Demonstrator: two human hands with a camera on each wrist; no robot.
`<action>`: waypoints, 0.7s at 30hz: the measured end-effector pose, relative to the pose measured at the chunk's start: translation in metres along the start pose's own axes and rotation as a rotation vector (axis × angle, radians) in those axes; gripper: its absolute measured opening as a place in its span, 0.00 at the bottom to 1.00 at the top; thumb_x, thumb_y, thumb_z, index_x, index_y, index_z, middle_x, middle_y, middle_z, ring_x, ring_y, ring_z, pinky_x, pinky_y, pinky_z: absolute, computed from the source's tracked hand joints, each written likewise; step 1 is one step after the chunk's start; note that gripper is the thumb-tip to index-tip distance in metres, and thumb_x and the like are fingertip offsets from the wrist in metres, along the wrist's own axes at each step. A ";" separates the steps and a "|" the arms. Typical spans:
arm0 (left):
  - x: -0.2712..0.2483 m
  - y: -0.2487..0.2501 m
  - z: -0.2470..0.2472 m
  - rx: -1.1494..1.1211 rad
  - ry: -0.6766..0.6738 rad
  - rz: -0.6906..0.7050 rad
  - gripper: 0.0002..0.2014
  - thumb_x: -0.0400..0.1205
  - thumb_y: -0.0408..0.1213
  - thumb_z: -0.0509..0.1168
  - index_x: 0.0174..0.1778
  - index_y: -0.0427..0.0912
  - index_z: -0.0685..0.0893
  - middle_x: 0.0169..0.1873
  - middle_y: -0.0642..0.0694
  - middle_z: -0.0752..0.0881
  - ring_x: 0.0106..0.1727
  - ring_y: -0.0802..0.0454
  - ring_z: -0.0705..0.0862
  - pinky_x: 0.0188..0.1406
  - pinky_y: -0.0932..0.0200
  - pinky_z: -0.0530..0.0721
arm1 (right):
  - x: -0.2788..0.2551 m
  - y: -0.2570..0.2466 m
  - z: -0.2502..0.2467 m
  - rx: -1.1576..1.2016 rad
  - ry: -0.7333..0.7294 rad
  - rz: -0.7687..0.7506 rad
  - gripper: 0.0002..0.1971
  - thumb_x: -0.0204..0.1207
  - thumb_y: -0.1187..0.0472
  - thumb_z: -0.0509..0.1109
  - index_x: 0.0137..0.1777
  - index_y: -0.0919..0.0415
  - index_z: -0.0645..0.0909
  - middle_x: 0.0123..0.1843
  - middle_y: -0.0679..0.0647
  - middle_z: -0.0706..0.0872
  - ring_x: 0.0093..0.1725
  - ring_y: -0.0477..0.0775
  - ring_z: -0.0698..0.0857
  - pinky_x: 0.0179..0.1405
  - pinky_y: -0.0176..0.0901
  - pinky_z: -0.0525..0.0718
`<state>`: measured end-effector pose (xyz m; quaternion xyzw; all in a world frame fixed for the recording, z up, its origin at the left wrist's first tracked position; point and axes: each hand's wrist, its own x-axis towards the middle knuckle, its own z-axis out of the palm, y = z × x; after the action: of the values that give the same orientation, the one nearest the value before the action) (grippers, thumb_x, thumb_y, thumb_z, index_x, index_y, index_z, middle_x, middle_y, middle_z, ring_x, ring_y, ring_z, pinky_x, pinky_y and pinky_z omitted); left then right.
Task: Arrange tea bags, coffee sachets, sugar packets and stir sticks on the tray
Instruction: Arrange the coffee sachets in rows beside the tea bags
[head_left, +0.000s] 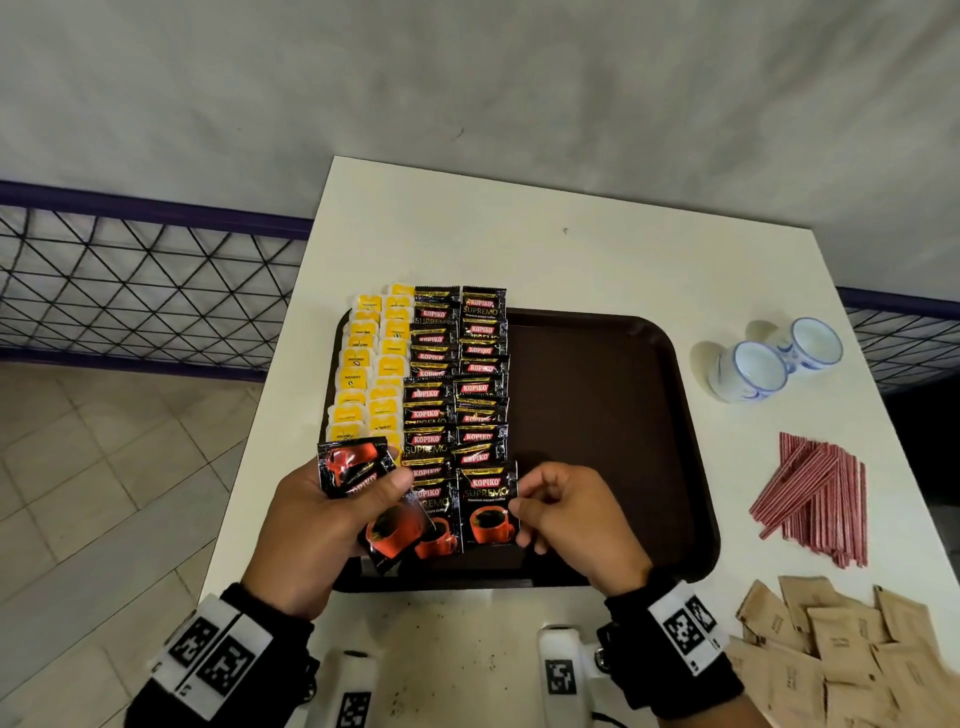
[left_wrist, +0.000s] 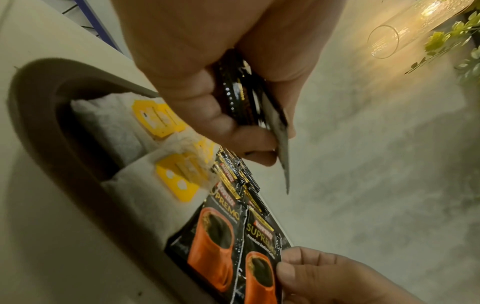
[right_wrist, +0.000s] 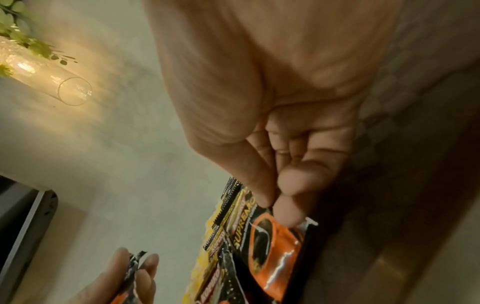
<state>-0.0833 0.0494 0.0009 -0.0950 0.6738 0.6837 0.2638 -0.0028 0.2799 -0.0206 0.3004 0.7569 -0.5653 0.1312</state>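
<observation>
Right grip (right_wrist: 275, 203) pinching sachet (right_wrist: 275, 253), head-view-only cups (head_left: 774, 358)

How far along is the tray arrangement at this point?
Roughly half done. Done: two columns of tea bags and two of coffee sachets fill the left of the tray. In hand: the right hand pinches the nearest sachet of the right column; the left hand holds spare sachets. Left: stir sticks and sugar packets lie on the table.
</observation>
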 end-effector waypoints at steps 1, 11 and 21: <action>0.000 0.000 0.001 0.004 -0.001 0.001 0.17 0.68 0.40 0.78 0.54 0.45 0.91 0.47 0.42 0.94 0.48 0.40 0.94 0.48 0.32 0.91 | 0.001 0.000 0.001 -0.009 0.010 -0.001 0.02 0.78 0.70 0.74 0.46 0.66 0.83 0.30 0.61 0.87 0.24 0.51 0.85 0.22 0.41 0.80; 0.001 -0.005 0.002 0.006 -0.019 -0.079 0.16 0.73 0.39 0.77 0.57 0.43 0.89 0.48 0.42 0.94 0.47 0.43 0.94 0.40 0.43 0.92 | 0.002 -0.001 0.012 0.003 0.082 0.028 0.06 0.79 0.71 0.72 0.42 0.61 0.81 0.27 0.53 0.85 0.26 0.57 0.88 0.24 0.42 0.83; 0.004 -0.006 0.002 0.008 -0.041 -0.162 0.11 0.82 0.36 0.72 0.59 0.45 0.89 0.51 0.44 0.94 0.53 0.41 0.93 0.45 0.43 0.90 | 0.001 -0.005 0.015 0.031 0.111 0.052 0.05 0.79 0.71 0.70 0.44 0.63 0.80 0.26 0.52 0.86 0.26 0.56 0.89 0.23 0.42 0.85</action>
<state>-0.0834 0.0522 -0.0067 -0.1342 0.6608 0.6593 0.3326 -0.0085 0.2648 -0.0218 0.3527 0.7462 -0.5557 0.0993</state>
